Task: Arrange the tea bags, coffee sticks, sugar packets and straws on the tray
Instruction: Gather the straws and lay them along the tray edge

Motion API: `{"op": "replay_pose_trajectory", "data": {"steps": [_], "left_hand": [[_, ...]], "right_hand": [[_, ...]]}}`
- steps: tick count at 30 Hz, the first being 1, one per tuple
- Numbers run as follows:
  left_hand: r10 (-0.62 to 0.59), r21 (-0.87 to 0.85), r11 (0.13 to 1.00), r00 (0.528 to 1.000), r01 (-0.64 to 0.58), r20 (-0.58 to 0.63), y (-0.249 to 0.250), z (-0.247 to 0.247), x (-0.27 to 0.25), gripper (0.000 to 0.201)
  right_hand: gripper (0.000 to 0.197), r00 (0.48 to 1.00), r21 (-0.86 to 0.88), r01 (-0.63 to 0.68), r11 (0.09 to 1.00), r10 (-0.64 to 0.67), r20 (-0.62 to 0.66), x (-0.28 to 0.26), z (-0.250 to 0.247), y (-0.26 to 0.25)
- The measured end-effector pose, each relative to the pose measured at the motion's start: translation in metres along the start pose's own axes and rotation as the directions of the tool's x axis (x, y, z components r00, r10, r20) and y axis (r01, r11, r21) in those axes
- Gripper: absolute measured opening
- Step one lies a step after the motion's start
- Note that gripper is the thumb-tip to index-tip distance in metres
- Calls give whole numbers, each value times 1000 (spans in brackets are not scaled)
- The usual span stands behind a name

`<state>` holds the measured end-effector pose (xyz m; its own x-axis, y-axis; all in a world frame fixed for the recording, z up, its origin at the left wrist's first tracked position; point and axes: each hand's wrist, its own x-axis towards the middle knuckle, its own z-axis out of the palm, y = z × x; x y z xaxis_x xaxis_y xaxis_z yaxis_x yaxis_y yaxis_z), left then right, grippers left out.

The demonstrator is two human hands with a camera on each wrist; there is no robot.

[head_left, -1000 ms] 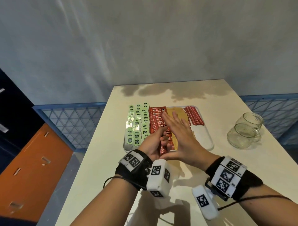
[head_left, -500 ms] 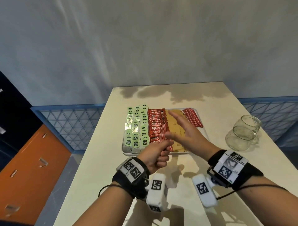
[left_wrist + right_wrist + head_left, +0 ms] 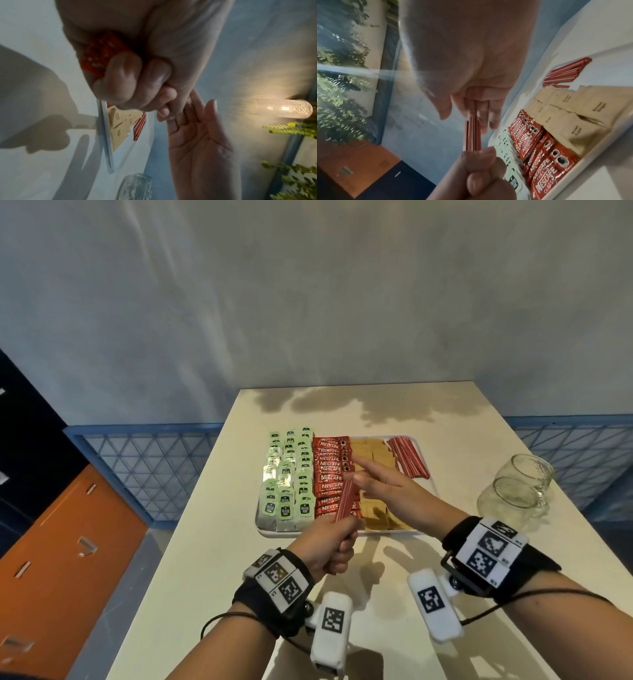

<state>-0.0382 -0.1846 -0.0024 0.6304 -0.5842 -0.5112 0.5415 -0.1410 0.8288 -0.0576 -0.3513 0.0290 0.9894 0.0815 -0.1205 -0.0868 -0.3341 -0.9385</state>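
Note:
A white tray (image 3: 432, 491) on the table holds green tea bags (image 3: 287, 479), red coffee sticks (image 3: 331, 474), tan sugar packets (image 3: 375, 455) and a pile of red straws (image 3: 409, 462). My left hand (image 3: 329, 546) is fisted round a bundle of red straws (image 3: 346, 503) that stands up above the tray's near edge; the same bundle of straws (image 3: 473, 135) shows in the right wrist view. My right hand (image 3: 387, 487) hovers over the tray with straight fingers (image 3: 481, 112) just beyond the bundle's upper end. It holds nothing.
A clear glass mug (image 3: 513, 494) lies on its side to the right of the tray. The table's far half and near end are bare. Blue mesh railings run beyond both table sides, and an orange cabinet (image 3: 58, 542) stands at the lower left.
Both hands have drawn back toward me. My left hand lifted the straw bundle off the coffee sticks and stood it up. My right hand left the tray's contents and rose beside the bundle.

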Motion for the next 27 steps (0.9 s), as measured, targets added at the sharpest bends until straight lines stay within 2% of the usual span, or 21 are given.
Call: {"op": "replay_pose_trajectory", "data": {"steps": [2, 4, 6, 8, 10, 12, 14, 17, 20, 22, 25, 27], "left_hand": [[26, -11, 1000, 999, -27, -19, 4, 4, 3, 39], [49, 22, 999, 998, -48, -36, 7, 9, 6, 38], [69, 85, 994, 996, -64, -57, 6, 12, 11, 36], [98, 173, 981, 993, -86, -63, 6, 16, 16, 28], [142, 274, 954, 987, -119, -68, 10, 26, 19, 21], [191, 383, 912, 979, -149, -74, 18, 35, 22, 22], [260, 518, 833, 964, -195, -56, 29, 44, 31, 18], [318, 621, 743, 948, -251, 2, 46, 56, 51, 9], [370, 671, 690, 929, -270, -7, 60, 68, 81, 15], [410, 699, 656, 912, -285, -13, 63, 70, 91, 12], [391, 737, 625, 920, -257, -10, 56, 79, 116, 40], [376, 792, 555, 926, -253, 33, 46, 86, 128, 51]], "right_hand": [[65, 999, -145, -51, 988, 52, 5, 0, 2, 4], [61, 999, -267, -6, 964, 15, 32, -1, 5, 9], [50, 998, -232, 64, 971, -56, 43, -3, 8, 12], [36, 997, -126, 69, 990, -63, 48, -7, 8, 7], [30, 996, -125, 78, 989, -73, 42, -8, 5, 4], [25, 995, -190, 96, 977, -98, -3, -7, -3, 3], [19, 992, -232, 88, 969, -106, -63, -4, -16, 2], [26, 979, -327, 29, 945, -93, -182, 6, -35, 5], [30, 949, -315, -44, 948, -59, -309, 25, -60, 12], [32, 929, -296, -75, 952, -41, -367, 34, -71, 17], [28, 912, -259, -152, 954, 33, -410, 45, -92, 38], [28, 904, -296, -223, 929, 83, -419, 46, -101, 54]]}}
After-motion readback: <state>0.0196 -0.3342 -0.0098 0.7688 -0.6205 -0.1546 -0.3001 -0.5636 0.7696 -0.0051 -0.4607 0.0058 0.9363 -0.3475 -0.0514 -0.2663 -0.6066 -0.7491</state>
